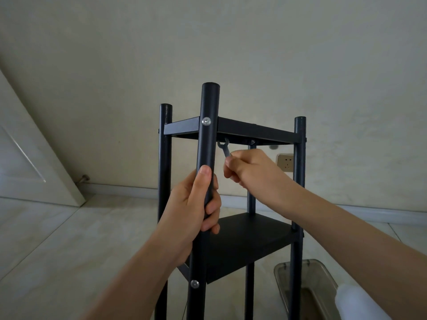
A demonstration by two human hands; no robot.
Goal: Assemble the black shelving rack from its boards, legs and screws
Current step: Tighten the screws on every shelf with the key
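Note:
The black rack stands upright on the floor with its legs joined to two boards. My left hand point(196, 204) grips the near leg point(208, 135) just below the top board point(254, 131). A silver screw head point(206, 121) shows on that leg at the top board's corner, and another screw point(194, 284) sits lower at the lower board point(249, 245). My right hand point(251, 169) pinches a small flat wrench point(224, 147). Its open jaw reaches up under the top board, right behind the near leg. What the jaw sits on is hidden.
A clear plastic bin point(307, 287) stands on the tiled floor at the lower right, with a white blurred object point(355, 301) beside it. A wall socket point(286, 162) is behind the rack. A white door point(27, 153) leans open at the left.

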